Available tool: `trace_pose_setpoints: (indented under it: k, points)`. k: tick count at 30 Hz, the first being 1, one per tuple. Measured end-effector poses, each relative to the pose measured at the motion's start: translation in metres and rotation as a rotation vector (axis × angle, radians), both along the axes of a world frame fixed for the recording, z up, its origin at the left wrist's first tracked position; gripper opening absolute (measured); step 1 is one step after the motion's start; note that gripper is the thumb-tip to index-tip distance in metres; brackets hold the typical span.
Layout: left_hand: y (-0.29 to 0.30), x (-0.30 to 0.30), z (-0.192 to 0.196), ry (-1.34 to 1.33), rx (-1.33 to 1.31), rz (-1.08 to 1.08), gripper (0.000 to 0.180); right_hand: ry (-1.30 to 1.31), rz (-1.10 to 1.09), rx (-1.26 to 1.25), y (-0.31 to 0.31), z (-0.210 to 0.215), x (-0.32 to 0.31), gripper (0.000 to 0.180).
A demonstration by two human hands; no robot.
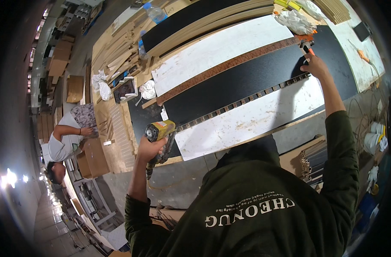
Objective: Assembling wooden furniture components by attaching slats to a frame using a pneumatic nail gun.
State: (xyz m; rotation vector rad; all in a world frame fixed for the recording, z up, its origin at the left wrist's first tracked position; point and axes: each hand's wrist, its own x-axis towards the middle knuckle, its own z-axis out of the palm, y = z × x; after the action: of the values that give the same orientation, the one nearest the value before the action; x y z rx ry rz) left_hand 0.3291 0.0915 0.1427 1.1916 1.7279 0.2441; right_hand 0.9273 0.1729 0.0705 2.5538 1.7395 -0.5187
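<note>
My left hand (149, 149) is wrapped round the grip of a yellow-and-black nail gun (161, 128), near the left end of a long black board (234, 85). At the board's far right end, my right hand (318, 67) is closed at the orange-and-black handle of a tool (307, 48); its exact kind is unclear. Along the black board's far side runs a brown strip with a crossed pattern (229, 66). A notched strip (242, 102) lines its near side. White panels (246, 122) show beyond both strips.
Stacked boards (212, 25), bottles (154, 13) and wood offcuts (118, 55) lie on the far part of the table. Crumpled white plastic (296, 21) sits at the far right. Another person (67, 132) stands at the left beside a cardboard box (95, 158). Buckets (372, 143) stand on the right.
</note>
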Motion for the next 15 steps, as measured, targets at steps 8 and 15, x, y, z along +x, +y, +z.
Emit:
trace_pose_setpoints:
  k: [8,15]
  points:
    - [0.0,0.007,0.001,0.143,0.0,-0.045,0.024,-0.038,-0.004,-0.053,0.004,0.007,-0.006,0.06]
    - [0.003,0.023,0.002,0.004,-0.015,-0.061,0.024,-0.036,-0.017,-0.044,0.0,0.005,-0.005,0.061]
